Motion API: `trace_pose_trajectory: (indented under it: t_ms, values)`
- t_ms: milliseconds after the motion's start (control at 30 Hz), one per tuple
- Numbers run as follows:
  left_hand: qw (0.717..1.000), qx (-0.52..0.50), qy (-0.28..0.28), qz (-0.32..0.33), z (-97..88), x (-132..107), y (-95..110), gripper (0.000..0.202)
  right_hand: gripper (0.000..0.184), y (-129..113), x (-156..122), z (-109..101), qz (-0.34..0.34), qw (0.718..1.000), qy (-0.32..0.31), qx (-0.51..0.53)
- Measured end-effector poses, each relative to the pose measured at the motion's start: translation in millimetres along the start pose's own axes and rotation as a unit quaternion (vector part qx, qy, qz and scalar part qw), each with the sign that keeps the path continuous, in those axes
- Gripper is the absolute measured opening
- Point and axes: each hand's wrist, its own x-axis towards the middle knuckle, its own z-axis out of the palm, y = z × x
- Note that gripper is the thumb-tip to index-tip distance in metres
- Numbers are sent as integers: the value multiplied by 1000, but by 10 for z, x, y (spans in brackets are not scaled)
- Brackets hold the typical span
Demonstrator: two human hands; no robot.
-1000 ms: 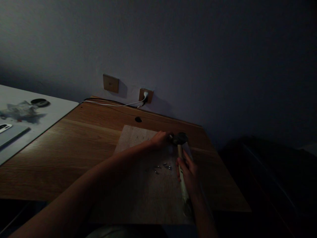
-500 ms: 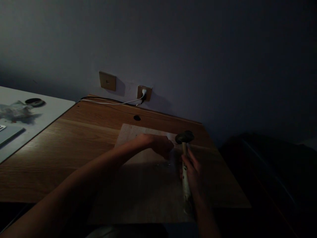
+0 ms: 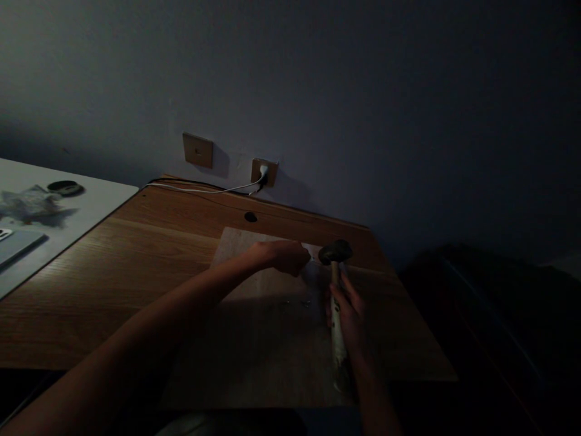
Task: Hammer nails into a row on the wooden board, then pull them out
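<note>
My right hand (image 3: 351, 309) is wrapped round the pale handle of a hammer (image 3: 336, 327), its dark head pointing away from me. A thin wooden board (image 3: 254, 339) lies beneath both hands. Over its far right part, my left hand (image 3: 288, 257) is closed, fingertips pinched together close to the hammer head. A tiny glint shows by those fingertips, but what they hold is too small and dark to make out. Small shiny metal pieces (image 3: 306, 303), perhaps nails, lie on the board between my hands and me.
Under the board is a wooden table (image 3: 149, 260) with a round cable hole (image 3: 250, 216). Cables (image 3: 204, 190) run along its back edge to a wall socket (image 3: 264, 172). On the left, a white table (image 3: 104, 188) bears a crumpled plastic bag (image 3: 34, 203) and a round dark object (image 3: 66, 188).
My left hand has shifted slightly left and away from me, still closed. The hammer in my right hand has moved a little left. More of the small metal pieces shows.
</note>
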Motion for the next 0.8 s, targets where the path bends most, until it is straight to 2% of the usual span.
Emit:
trace_pose_trajectory:
  t_ms: [100,200,467,700,800]
  values:
    - [996,24,74,-41,-28,3,-128,20,71,-37,-22,27,31,999,-7,32]
    - [993,32,112,-32,13,39,-236,21,66,-71,-29,31,28,999,-17,19]
    - [991,54,113,42,115,109,-270,21,60,-80,-31,25,27,999,-33,17]
    - [987,82,123,54,142,95,-245,21,61,-46,-21,33,17,999,-28,22]
    - [988,53,133,58,185,111,-266,21,62,-37,-23,33,17,999,-34,18]
